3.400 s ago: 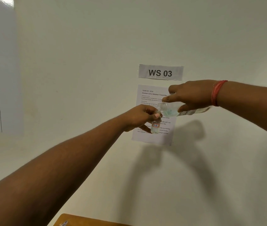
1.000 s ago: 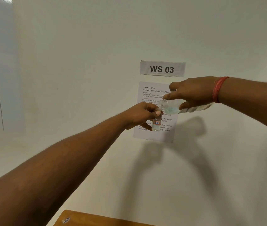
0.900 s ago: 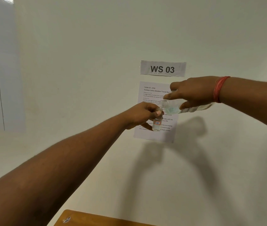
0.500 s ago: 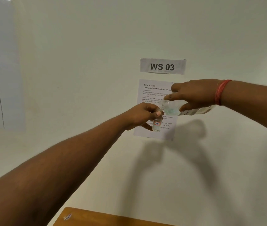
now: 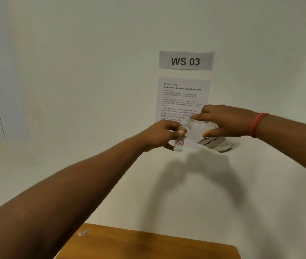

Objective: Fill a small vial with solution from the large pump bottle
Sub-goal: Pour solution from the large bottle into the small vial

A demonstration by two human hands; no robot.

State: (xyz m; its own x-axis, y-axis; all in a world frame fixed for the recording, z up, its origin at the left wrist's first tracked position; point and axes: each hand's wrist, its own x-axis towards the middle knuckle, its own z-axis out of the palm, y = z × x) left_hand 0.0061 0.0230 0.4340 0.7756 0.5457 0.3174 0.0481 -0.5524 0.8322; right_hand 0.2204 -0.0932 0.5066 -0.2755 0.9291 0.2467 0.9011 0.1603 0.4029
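1. The left hand (image 5: 164, 134) is curled round the small vial (image 5: 178, 143), thumb and fingers pinching its upper part and holding it upright in the air in front of the wall.
2. The vial is clear, with a small orange-edged label; how full it is cannot be told.
3. The right hand (image 5: 225, 121) grips the large bottle (image 5: 203, 132) from above, fingers wrapped round its body.
4. The bottle is tipped on its side, its open neck pointing left, just above the vial's mouth. Handwriting on its label reads "SOLUTION".
5. A red band (image 5: 258, 124) circles the right wrist.
6. Behind the hands a printed instruction sheet (image 5: 182, 98) hangs on the wall, under a sign (image 5: 185, 60) reading "WS 03".
7. Below, a corner of the wooden table (image 5: 148, 243) shows.
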